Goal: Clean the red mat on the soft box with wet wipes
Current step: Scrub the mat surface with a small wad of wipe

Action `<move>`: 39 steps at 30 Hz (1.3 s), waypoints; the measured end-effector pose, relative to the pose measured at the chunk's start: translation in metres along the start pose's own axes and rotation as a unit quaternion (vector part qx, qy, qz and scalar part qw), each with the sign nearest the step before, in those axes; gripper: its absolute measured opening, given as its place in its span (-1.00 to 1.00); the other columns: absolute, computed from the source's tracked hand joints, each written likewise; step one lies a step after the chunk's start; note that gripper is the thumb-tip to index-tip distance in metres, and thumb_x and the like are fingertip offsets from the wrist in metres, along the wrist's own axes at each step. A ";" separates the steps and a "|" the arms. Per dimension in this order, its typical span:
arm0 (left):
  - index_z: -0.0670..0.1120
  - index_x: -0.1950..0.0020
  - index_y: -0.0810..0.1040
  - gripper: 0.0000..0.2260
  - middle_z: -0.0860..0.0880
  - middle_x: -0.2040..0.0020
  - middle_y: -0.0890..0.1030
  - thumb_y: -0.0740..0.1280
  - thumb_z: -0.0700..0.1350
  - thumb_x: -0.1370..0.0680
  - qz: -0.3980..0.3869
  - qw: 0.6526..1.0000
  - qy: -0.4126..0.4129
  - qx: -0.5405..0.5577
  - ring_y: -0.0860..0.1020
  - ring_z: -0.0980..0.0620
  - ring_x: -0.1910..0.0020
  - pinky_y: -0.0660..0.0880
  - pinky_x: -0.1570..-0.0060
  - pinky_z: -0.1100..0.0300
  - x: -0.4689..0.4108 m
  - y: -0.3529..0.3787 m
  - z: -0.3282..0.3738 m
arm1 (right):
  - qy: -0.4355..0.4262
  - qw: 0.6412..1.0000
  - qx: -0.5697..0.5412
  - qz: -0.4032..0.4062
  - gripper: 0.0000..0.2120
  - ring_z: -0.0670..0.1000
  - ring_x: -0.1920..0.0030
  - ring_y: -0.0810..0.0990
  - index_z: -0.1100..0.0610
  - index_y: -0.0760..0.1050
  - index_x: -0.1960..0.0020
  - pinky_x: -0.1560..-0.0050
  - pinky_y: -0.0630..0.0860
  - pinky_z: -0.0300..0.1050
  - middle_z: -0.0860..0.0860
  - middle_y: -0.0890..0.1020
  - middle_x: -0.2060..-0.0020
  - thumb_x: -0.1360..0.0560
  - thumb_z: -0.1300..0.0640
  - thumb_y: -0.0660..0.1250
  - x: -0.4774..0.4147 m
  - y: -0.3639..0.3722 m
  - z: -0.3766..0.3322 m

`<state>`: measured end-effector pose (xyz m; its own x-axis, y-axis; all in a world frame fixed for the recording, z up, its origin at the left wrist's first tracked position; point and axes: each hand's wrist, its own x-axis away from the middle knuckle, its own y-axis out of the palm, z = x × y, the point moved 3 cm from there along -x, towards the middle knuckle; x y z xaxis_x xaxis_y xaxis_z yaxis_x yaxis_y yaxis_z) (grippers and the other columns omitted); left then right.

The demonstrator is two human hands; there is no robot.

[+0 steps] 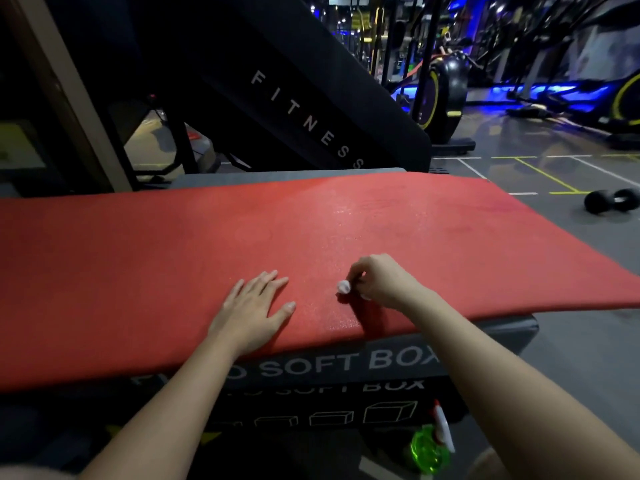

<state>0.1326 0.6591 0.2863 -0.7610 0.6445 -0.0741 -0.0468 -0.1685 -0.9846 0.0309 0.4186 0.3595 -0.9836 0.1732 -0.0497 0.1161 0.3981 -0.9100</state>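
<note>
I have a big flat red foam mat in front of me. It lies on top of a dark grey soft box with white letters on its near side. The mat is wider than the box and sticks out past it on the right and on the left. My left hand lies flat on the near part of the mat. Its fingers are straight and a little spread, and it holds nothing. My right hand is just to the right of it, also over the near part of the mat. Its fingers are curled and they pinch a small white wet wipe rolled into a ball. The little ball touches the mat or is just above it; I cannot tell which. A patch of the mat farther away, near the middle, looks shiny. Down on the floor, near me and to the right, stands a green see-through spray bottle with a white and red top. Far off on the right, a black dumbbell lies on the grey floor. Behind the box leans a big black pad with the word FITNESS on it. Past that stands a black and yellow exercise bike.
</note>
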 end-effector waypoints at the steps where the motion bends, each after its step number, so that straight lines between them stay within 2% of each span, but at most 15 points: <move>1: 0.21 -0.61 0.13 -0.23 0.18 -0.65 0.10 -0.22 0.46 -0.46 -0.002 1.000 -0.001 0.002 -0.01 0.20 -0.62 -0.12 -0.61 0.03 0.001 -0.001 0.001 | -0.005 0.999 0.005 0.032 -0.79 0.06 0.15 0.62 0.05 0.69 0.10 0.15 0.56 0.00 0.01 0.66 0.19 -0.43 0.26 0.32 -0.005 0.003 0.000; 4: 0.21 -0.61 0.15 -0.23 0.19 -0.64 0.12 -0.20 0.47 -0.45 0.001 1.000 -0.002 0.007 0.02 0.20 -0.62 -0.11 -0.61 0.05 0.002 -0.005 0.003 | 0.020 0.997 -0.028 0.070 -0.76 0.05 0.20 0.62 0.00 0.71 0.13 0.20 0.56 -0.03 0.02 0.66 0.22 -0.39 0.26 0.32 -0.004 0.004 0.008; 8: 0.21 -0.60 0.18 -0.20 0.18 -0.64 0.15 -0.19 0.48 -0.42 -0.005 1.000 -0.006 0.015 0.05 0.19 -0.62 -0.09 -0.61 0.06 0.002 -0.007 0.003 | 0.051 0.994 -0.072 -0.065 -0.81 -0.08 0.33 0.67 0.02 0.71 0.17 0.40 0.51 -0.26 -0.02 0.70 0.36 -0.39 0.25 0.37 0.020 -0.013 0.015; 11: 0.19 -0.58 0.24 -0.18 0.16 -0.62 0.21 -0.17 0.49 -0.40 -0.008 1.000 -0.006 0.012 0.12 0.15 -0.61 -0.02 -0.60 0.07 0.001 -0.012 0.006 | 0.034 0.991 -0.067 -0.108 -0.81 -0.14 0.35 0.67 0.04 0.70 0.15 0.34 0.56 -0.26 -0.04 0.70 0.38 -0.42 0.27 0.36 0.035 -0.017 0.017; 13: 0.18 -0.52 0.34 -0.20 0.14 -0.55 0.34 -0.14 0.47 -0.39 0.004 1.000 -0.009 -0.005 0.27 0.09 -0.54 0.15 -0.54 0.05 -0.003 -0.018 0.010 | 0.030 0.997 -0.048 -0.061 -0.80 -0.11 0.34 0.66 0.01 0.69 0.15 0.29 0.62 -0.16 -0.05 0.69 0.36 -0.43 0.25 0.34 0.031 -0.012 0.018; 15: 0.15 -0.38 0.47 -0.27 0.12 -0.36 0.51 -0.11 0.44 -0.39 0.031 0.999 -0.020 -0.034 0.44 0.03 -0.37 0.32 -0.36 0.03 -0.011 -0.025 0.015 | 0.012 1.000 -0.023 0.001 -0.79 -0.02 0.26 0.64 0.02 0.70 0.14 0.23 0.62 -0.04 -0.02 0.68 0.27 -0.44 0.25 0.33 0.018 -0.004 0.016; 17: 0.09 -0.19 0.55 -0.36 0.08 -0.15 0.58 -0.09 0.41 -0.44 0.059 0.996 -0.034 -0.061 0.51 -0.03 -0.19 0.39 -0.20 0.01 -0.020 -0.028 0.024 | -0.006 0.998 -0.007 0.058 -0.78 0.04 0.18 0.61 0.04 0.69 0.12 0.16 0.58 0.04 0.02 0.63 0.20 -0.44 0.28 0.32 0.005 0.004 0.015; 20: 0.01 -0.02 0.57 -0.47 -0.02 -0.01 0.59 -0.01 0.34 -0.53 0.103 0.991 -0.047 -0.072 0.54 -0.12 -0.08 0.42 -0.08 -0.01 -0.036 -0.026 0.034 | 0.000 0.992 -0.045 0.116 -0.83 0.04 0.22 0.56 0.03 0.70 0.14 0.19 0.52 0.02 0.01 0.57 0.23 -0.45 0.25 0.37 -0.003 0.010 0.020; 22: -0.04 -0.02 0.57 -0.56 -0.07 -0.02 0.59 0.08 0.26 -0.59 0.111 0.990 -0.051 -0.076 0.54 -0.16 -0.10 0.42 -0.08 -0.03 -0.051 -0.028 0.034 | -0.012 0.995 -0.033 0.091 -0.85 0.02 0.20 0.58 0.00 0.70 0.13 0.18 0.52 -0.02 -0.02 0.57 0.21 -0.46 0.18 0.38 -0.002 0.006 0.021; 24: -0.07 -0.05 0.57 -0.65 -0.11 -0.07 0.58 0.19 0.19 -0.63 0.102 0.991 -0.053 -0.072 0.52 -0.17 -0.15 0.41 -0.12 -0.04 -0.070 -0.029 0.031 | -0.038 0.999 0.006 0.024 -0.87 0.00 0.17 0.58 0.00 0.70 0.09 0.14 0.53 -0.07 -0.05 0.59 0.17 -0.47 0.14 0.38 0.002 0.000 0.020; 27: -0.09 -0.07 0.55 -0.68 -0.13 -0.10 0.56 0.23 0.15 -0.64 0.108 0.992 -0.052 -0.050 0.51 -0.18 -0.19 0.43 -0.13 -0.06 -0.096 -0.031 0.022 | -0.067 0.997 0.003 -0.029 -0.92 -0.09 0.19 0.56 0.03 0.68 0.07 0.18 0.52 -0.15 -0.07 0.59 0.16 -0.48 0.11 0.41 0.005 -0.004 0.024; 30: -0.07 -0.13 0.53 -0.69 -0.11 -0.15 0.53 0.21 0.15 -0.64 0.091 0.994 -0.050 -0.045 0.49 -0.16 -0.23 0.44 -0.17 -0.05 -0.125 -0.030 0.014 | -0.081 0.996 -0.023 0.001 -0.93 -0.09 0.20 0.53 0.04 0.67 0.08 0.19 0.46 -0.19 -0.08 0.56 0.17 -0.50 0.11 0.39 -0.006 0.001 0.032; 34: -0.07 -0.26 0.54 -0.67 -0.10 -0.23 0.54 0.23 0.12 -0.64 0.092 0.995 -0.039 -0.002 0.49 -0.15 -0.26 0.43 -0.22 -0.05 -0.163 -0.030 0.013 | -0.099 0.994 0.015 0.041 -0.86 0.12 0.11 0.54 0.20 0.63 0.08 0.10 0.46 0.03 0.09 0.55 0.14 -0.54 0.16 0.33 -0.045 0.009 0.027; 36: -0.07 -0.36 0.51 -0.63 -0.09 -0.35 0.51 0.22 0.11 -0.65 0.088 0.996 -0.034 0.012 0.46 -0.14 -0.34 0.38 -0.32 -0.03 -0.181 -0.031 0.013 | -0.093 0.994 0.020 0.060 -0.80 0.17 0.09 0.52 0.26 0.60 0.08 0.09 0.44 0.08 0.15 0.55 0.13 -0.56 0.12 0.32 -0.068 0.008 0.029; 39: -0.01 -0.55 0.37 -0.54 -0.05 -0.59 0.31 0.16 0.13 -0.68 0.061 0.997 -0.041 0.020 0.27 -0.07 -0.55 0.18 -0.53 -0.03 -0.204 -0.027 0.008 | -0.077 0.995 0.006 0.063 -0.81 0.16 0.10 0.53 0.24 0.60 0.07 0.16 0.36 -0.07 0.13 0.54 0.13 -0.56 0.11 0.33 -0.090 0.003 0.041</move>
<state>0.2845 0.5263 0.3291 -0.8133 0.5538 -0.1782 0.0246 -0.2733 -0.9616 0.1141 0.3669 0.3441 -0.9709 0.0799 -0.2257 0.2391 0.3709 -0.8973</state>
